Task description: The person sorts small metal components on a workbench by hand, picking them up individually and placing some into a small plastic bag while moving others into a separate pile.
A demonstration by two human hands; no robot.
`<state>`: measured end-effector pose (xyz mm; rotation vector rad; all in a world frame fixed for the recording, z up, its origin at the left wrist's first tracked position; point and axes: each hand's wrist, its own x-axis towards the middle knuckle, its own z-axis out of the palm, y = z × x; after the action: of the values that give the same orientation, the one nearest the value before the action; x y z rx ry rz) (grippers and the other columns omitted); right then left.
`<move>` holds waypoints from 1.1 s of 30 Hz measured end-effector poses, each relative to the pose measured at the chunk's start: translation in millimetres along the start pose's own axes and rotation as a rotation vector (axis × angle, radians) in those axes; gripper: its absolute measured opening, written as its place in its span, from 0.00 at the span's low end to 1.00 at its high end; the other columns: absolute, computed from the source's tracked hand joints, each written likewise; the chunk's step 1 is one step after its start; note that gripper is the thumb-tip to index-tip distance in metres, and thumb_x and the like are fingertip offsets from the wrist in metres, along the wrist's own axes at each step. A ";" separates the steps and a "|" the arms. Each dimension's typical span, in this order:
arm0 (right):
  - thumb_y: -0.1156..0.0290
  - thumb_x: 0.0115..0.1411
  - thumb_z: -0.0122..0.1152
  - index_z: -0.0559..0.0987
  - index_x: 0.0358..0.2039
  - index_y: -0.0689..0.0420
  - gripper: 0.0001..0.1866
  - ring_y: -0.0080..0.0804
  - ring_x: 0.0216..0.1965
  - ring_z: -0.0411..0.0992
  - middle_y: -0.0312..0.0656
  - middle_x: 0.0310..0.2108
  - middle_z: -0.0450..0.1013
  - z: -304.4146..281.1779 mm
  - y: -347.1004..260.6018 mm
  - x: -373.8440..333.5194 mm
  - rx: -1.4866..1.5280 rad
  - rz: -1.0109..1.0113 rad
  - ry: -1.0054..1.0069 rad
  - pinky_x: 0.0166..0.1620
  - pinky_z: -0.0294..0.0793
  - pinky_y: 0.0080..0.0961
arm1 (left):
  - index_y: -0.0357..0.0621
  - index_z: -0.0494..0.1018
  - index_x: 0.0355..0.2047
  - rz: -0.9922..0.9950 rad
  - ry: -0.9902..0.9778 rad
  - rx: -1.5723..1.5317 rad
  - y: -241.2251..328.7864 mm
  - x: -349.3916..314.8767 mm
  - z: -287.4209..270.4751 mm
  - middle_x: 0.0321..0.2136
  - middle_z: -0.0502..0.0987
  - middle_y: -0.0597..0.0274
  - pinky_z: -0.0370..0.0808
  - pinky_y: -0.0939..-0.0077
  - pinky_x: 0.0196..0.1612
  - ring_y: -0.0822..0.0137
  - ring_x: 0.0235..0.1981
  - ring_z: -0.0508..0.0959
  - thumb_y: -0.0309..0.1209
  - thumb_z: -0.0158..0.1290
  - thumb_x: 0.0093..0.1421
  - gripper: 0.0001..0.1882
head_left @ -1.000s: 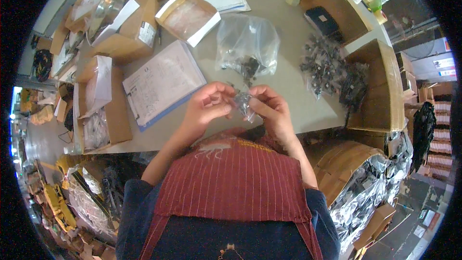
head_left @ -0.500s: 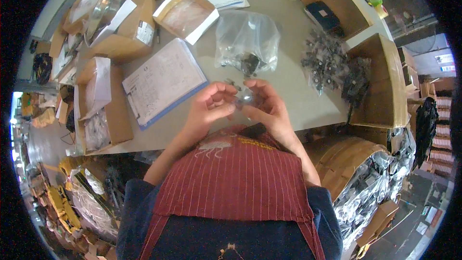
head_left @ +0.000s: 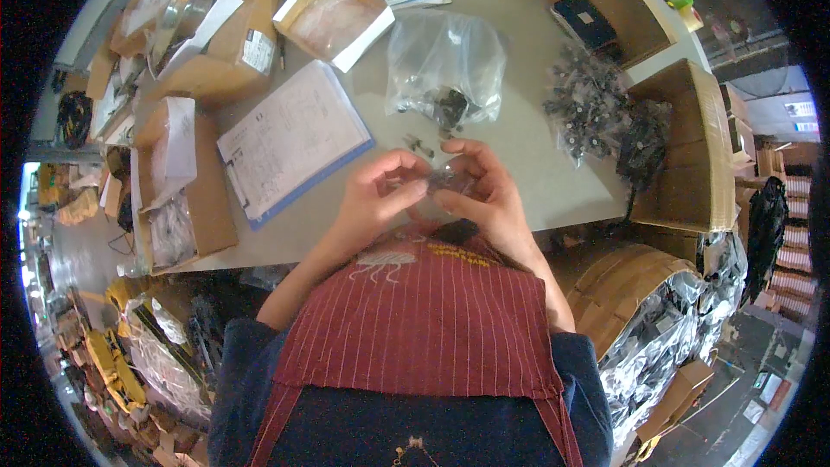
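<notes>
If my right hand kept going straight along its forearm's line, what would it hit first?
Your right hand would likely meet the clear plastic bag with dark parts at its near end. The hand's height above the table is hard to judge, so it might pass over.

The held packet (head_left: 448, 178) looks greyish, the tabletop (head_left: 558, 195) grey, the apron (head_left: 415, 324) maroon with pale pinstripes.

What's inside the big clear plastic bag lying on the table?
A clump of small dark pieces shows through the clear plastic bag, at its near end. The pieces overlap and the plastic creases over them, so their number and exact shapes are hidden.
</notes>
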<state>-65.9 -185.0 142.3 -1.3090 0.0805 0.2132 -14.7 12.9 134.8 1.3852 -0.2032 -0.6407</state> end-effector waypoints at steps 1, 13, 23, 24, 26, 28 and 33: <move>0.82 0.56 0.66 0.65 0.60 0.58 0.32 0.24 0.44 0.71 0.38 0.44 0.70 -0.1 -0.4 -0.4 0.018 0.011 -0.001 0.45 0.73 0.22 | 0.36 0.74 0.45 -0.002 0.001 -0.002 -2.6 -0.2 -0.9 0.36 0.77 0.61 0.78 0.73 0.33 0.70 0.35 0.77 0.31 0.58 0.61 0.14; 0.81 0.56 0.63 0.72 0.55 0.58 0.25 0.26 0.47 0.72 0.39 0.44 0.73 1.2 -1.7 0.0 0.367 0.092 -0.038 0.50 0.71 0.22 | 0.35 0.74 0.44 -0.010 0.051 -0.131 1.5 -4.5 -1.8 0.35 0.76 0.62 0.76 0.76 0.34 0.71 0.32 0.78 0.26 0.54 0.62 0.11; 0.79 0.61 0.62 0.75 0.43 0.60 0.10 0.21 0.37 0.74 0.36 0.38 0.76 -8.8 22.7 10.0 0.225 -0.013 -0.001 0.40 0.73 0.18 | 0.38 0.75 0.41 -0.021 -0.001 0.052 0.0 10.5 -1.7 0.33 0.78 0.62 0.77 0.75 0.31 0.71 0.33 0.78 0.33 0.57 0.62 0.12; 0.79 0.61 0.62 0.75 0.43 0.60 0.10 0.22 0.37 0.74 0.35 0.37 0.76 -11.9 25.2 12.0 0.196 0.011 0.013 0.40 0.74 0.19 | 0.39 0.75 0.40 -0.043 -0.020 0.076 1.0 13.7 -2.5 0.33 0.78 0.63 0.76 0.75 0.31 0.72 0.33 0.78 0.34 0.57 0.64 0.11; 0.80 0.61 0.62 0.76 0.42 0.60 0.09 0.22 0.37 0.74 0.35 0.37 0.76 -26.1 34.9 19.0 0.161 0.023 0.014 0.40 0.74 0.20 | 0.40 0.75 0.40 -0.056 -0.063 0.112 -9.6 32.7 -14.2 0.33 0.79 0.64 0.75 0.75 0.32 0.72 0.33 0.78 0.34 0.56 0.65 0.10; 0.80 0.59 0.62 0.76 0.40 0.60 0.08 0.24 0.38 0.75 0.36 0.37 0.75 -53.9 43.5 26.8 0.195 -0.044 0.264 0.42 0.74 0.23 | 0.41 0.76 0.41 -0.037 -0.049 0.247 -25.0 56.3 -36.3 0.35 0.80 0.64 0.74 0.76 0.34 0.72 0.35 0.78 0.33 0.54 0.66 0.09; 0.78 0.62 0.57 0.73 0.46 0.58 0.11 0.29 0.44 0.69 0.38 0.43 0.72 -126.8 33.5 28.8 0.654 -0.350 0.624 0.50 0.69 0.25 | 0.42 0.74 0.46 0.483 0.515 0.810 -23.7 139.1 -122.2 0.37 0.81 0.57 0.75 0.70 0.41 0.63 0.39 0.80 0.30 0.54 0.64 0.11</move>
<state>-36.7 -295.9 72.5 -0.6758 0.4110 -0.4958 152.0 41.3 55.9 2.1251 -0.3895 0.2586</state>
